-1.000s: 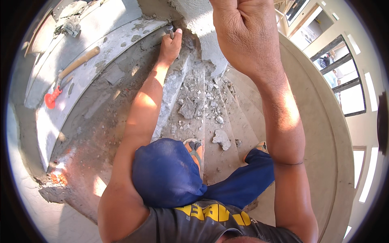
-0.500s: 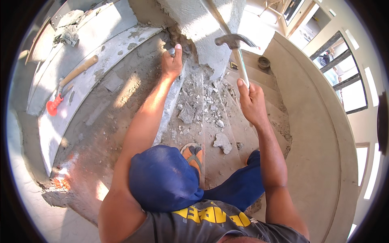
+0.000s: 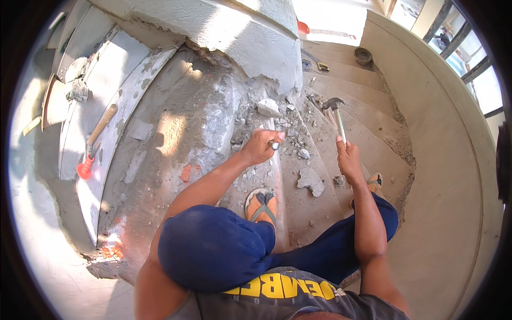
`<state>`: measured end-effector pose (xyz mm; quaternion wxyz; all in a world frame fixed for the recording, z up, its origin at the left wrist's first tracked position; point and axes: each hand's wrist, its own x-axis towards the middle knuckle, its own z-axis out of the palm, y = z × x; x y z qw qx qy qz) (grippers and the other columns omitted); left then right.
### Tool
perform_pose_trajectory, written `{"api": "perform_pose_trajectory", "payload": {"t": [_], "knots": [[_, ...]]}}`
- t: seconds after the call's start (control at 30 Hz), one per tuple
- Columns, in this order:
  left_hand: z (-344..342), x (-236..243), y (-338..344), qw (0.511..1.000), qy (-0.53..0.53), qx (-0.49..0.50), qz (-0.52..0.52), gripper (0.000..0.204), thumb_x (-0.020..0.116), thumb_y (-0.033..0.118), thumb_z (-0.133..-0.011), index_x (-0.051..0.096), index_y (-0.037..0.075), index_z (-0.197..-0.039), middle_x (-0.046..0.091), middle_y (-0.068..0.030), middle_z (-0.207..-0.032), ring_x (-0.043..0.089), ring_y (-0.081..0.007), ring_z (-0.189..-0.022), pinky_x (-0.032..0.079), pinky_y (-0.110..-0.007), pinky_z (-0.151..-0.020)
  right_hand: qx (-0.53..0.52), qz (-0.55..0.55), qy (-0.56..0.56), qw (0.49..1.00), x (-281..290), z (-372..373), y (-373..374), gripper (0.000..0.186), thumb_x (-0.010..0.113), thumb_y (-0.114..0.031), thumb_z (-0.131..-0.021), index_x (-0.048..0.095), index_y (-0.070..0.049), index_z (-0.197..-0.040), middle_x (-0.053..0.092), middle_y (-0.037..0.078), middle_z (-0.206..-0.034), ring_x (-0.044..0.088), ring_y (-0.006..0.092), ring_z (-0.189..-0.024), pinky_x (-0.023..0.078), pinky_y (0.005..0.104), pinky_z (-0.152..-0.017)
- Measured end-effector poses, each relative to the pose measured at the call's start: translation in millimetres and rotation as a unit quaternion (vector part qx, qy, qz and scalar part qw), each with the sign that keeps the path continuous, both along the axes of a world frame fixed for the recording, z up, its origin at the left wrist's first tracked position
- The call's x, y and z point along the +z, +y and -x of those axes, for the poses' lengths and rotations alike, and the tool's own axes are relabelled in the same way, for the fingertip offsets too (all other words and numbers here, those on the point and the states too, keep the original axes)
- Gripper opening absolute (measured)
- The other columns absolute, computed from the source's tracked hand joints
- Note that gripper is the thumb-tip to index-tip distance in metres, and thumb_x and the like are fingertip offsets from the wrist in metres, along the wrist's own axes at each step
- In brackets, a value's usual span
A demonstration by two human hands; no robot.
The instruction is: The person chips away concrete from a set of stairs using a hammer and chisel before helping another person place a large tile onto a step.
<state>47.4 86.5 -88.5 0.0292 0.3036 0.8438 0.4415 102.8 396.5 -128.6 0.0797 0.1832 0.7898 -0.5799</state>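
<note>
My left hand (image 3: 262,145) is closed round a short metal chisel (image 3: 274,144), held over the broken concrete edge of a step, among grey rubble (image 3: 269,109). My right hand (image 3: 348,159) grips the pale handle of a claw hammer (image 3: 334,104), its dark head up and to the right of the chisel, not touching it. A rough chipped band of white concrete (image 3: 213,117) runs left of the chisel, below the broken underside of a white plastered block (image 3: 250,42). A flat loose chunk (image 3: 311,183) lies on the step below my hands.
A wooden-handled tool (image 3: 103,124) and a red-handled tool (image 3: 85,169) lie on the pale board at left, near grey rags (image 3: 78,90). Winder steps (image 3: 362,90) rise at right beside a curved wall (image 3: 448,176), with a dark pot (image 3: 363,55) and a saw (image 3: 322,66). My sandalled feet rest on the steps.
My left hand has moved down and right with the chisel, away from the gap under the block. The raised right hand has come down with the hammer. The view has shifted too.
</note>
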Motion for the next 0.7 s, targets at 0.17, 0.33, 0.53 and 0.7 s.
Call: {"api": "perform_pose_trajectory", "payload": {"t": [0.17, 0.33, 0.53, 0.7], "knots": [[13, 66, -31, 0.986, 0.077, 0.138, -0.044, 0.040, 0.058, 0.019, -0.104, 0.055, 0.004, -0.067, 0.047, 0.0000, -0.059, 0.045, -0.0109, -0.055, 0.035, -0.034, -0.050, 0.024, -0.066, 0.034, 0.997, -4, -10, 4, 0.051, 0.054, -0.041, -0.104, 0.054, 0.003, -0.079, 0.050, 0.012, -0.061, 0.050, 0.0219, -0.060, 0.041, 0.0447, -0.060], [57, 119, -77, 0.934, 0.090, 0.184, -0.291, 0.056, 0.046, 0.031, -0.111, 0.036, 0.011, -0.060, 0.035, 0.0001, -0.056, 0.034, -0.0131, -0.053, 0.035, -0.033, -0.057, 0.096, -0.051, 0.022, 0.994, 9, -22, 0, 0.049, 0.057, -0.040, -0.103, 0.060, 0.006, -0.087, 0.060, 0.022, -0.069, 0.061, 0.0333, -0.066, 0.046, 0.0473, -0.067], [65, 78, -93, 0.928, 0.085, 0.222, -0.288, 0.055, 0.046, 0.031, -0.110, 0.032, 0.012, -0.060, 0.033, 0.0004, -0.054, 0.031, -0.0137, -0.052, 0.035, -0.034, -0.056, 0.177, -0.061, -0.020, 0.982, 3, -34, -12, 0.047, 0.059, -0.038, -0.101, 0.061, 0.007, -0.087, 0.064, 0.029, -0.074, 0.067, 0.0436, -0.074, 0.049, 0.0511, -0.070], [55, 102, -84, 0.914, -0.134, 0.206, -0.323, 0.055, 0.048, 0.033, -0.110, 0.032, 0.013, -0.061, 0.028, 0.0015, -0.053, 0.026, -0.0128, -0.047, 0.030, -0.032, -0.050, 0.189, -0.068, -0.022, 0.979, 8, -42, -16, 0.046, 0.060, -0.036, -0.101, 0.060, 0.007, -0.084, 0.063, 0.030, -0.073, 0.067, 0.0459, -0.074, 0.049, 0.0521, -0.069]]}}
